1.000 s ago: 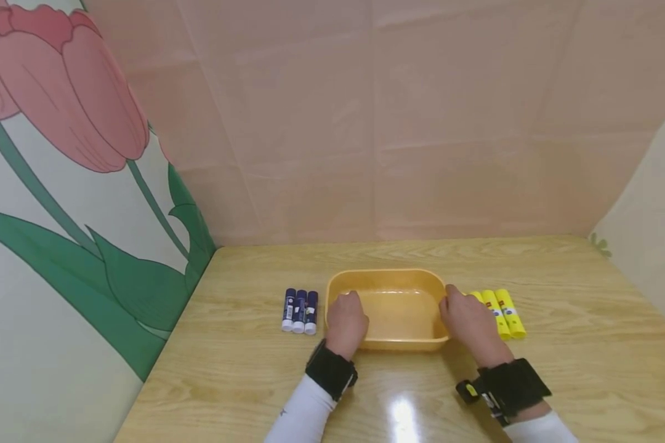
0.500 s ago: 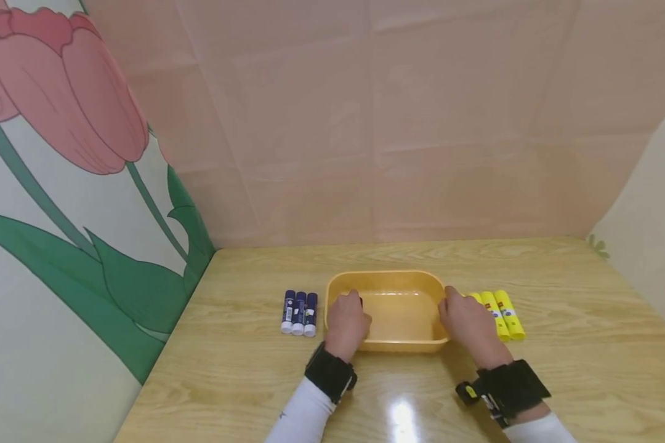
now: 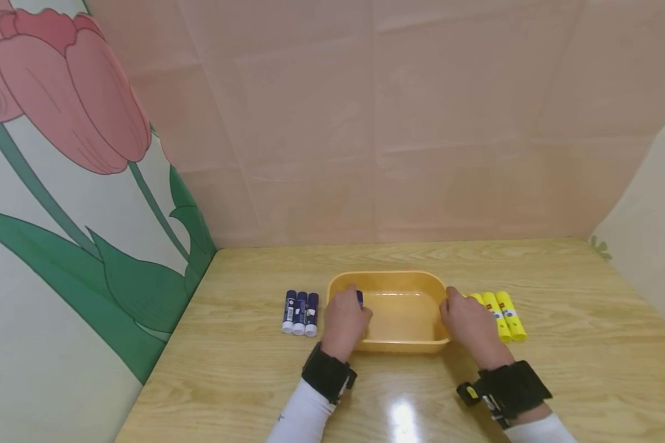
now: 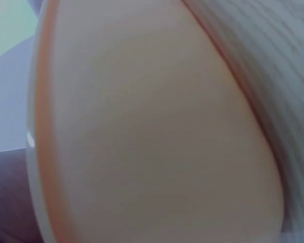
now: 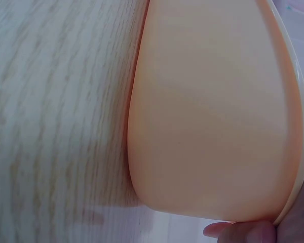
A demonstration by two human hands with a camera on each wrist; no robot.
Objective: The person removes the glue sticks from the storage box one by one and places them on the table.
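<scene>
My left hand (image 3: 345, 320) is over the left end of a yellow-orange plastic tray (image 3: 388, 347). It holds a glue stick (image 3: 359, 297), of which just the dark blue end shows past the fingers. In the left wrist view the tray's outer wall (image 4: 157, 121) fills most of the picture, with part of the hand at lower left. My right hand (image 3: 470, 323) grips the tray's right rim; its fingers (image 5: 251, 233) curl at the wall in the right wrist view. The tray's visible floor is bare.
Three navy glue sticks with white ends (image 3: 299, 314) lie side by side left of the tray. Yellow glue sticks (image 3: 508, 315) lie to its right, partly behind my right hand. The wood-grain table (image 3: 227, 369) meets a pink-covered wall (image 3: 310, 154) at the back.
The left hand has turned slightly over the tray, and the glue stick's dark blue end has come into sight beside its fingers. The right hand and tray stay in place.
</scene>
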